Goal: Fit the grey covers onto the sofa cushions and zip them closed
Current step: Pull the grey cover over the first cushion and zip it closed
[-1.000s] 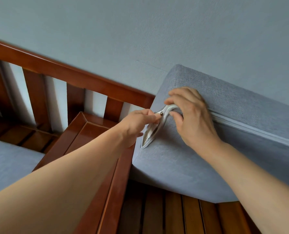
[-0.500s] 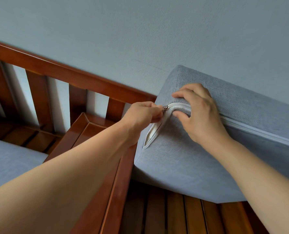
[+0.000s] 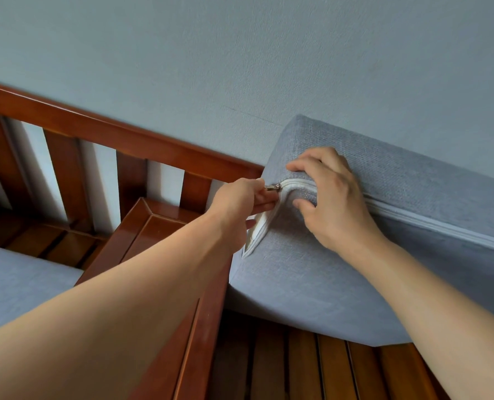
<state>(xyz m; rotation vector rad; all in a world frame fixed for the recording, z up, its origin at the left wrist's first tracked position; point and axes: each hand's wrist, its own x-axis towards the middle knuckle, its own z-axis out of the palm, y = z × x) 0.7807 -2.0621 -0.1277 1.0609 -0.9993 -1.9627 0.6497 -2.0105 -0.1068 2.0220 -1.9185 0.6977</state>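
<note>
A grey-covered cushion [image 3: 312, 284] stands tilted on the wooden sofa slats, leaning against the wall. Its white zipper [image 3: 430, 223] runs shut along the top edge from the right and bends down at the left corner. Below the bend a short stretch stays open, showing pale foam [image 3: 258, 226]. My left hand [image 3: 243, 197] pinches the metal zipper pull [image 3: 274, 186] at the corner. My right hand [image 3: 329, 197] grips the cover fabric at the corner, fingers on both sides of the zipper.
The dark wooden sofa frame [image 3: 124, 134] with vertical slats runs along the left. A wooden divider rail [image 3: 165, 226] sits under my left forearm. Another grey cushion [image 3: 18, 284] lies at lower left. Seat slats [image 3: 312, 368] show below, and a blue-grey wall stands behind.
The zipper pull has travelled to the corner bend, closing more of the zipper. My left hand shifted a little left with it, and my right hand moved its grip along the corner.
</note>
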